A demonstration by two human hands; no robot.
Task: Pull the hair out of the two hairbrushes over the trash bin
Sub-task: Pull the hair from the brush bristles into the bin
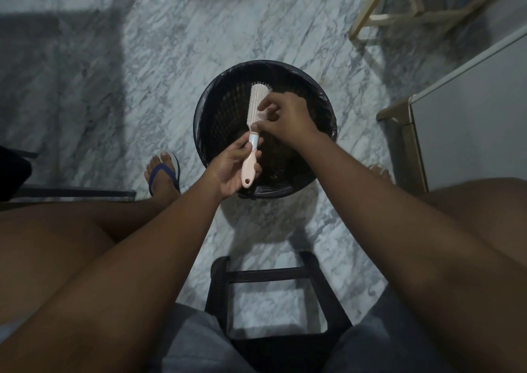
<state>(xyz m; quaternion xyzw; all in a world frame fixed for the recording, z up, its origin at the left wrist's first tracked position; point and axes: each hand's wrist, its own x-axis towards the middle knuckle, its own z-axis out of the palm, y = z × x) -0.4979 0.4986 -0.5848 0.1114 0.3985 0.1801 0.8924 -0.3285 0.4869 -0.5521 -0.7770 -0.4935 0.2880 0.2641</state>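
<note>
A white and pink hairbrush [255, 101] is held over a round black trash bin [208, 110] lined with a dark bag. My left hand [232, 170] grips the brush's pink handle, with the bristled head pointing away from me. My right hand [285, 118] rests on the bristles near the lower part of the head, its fingertips pinched into them. Whether hair sits between the fingers is too small to tell. Only one hairbrush is in view.
The bin stands on a grey marble floor [171, 44] between my feet; my left foot [162, 173] wears a blue sandal. A dark stool frame [271, 273] is under me. A wooden frame [399, 10] stands far right, and a white cabinet [470, 121] is at the right.
</note>
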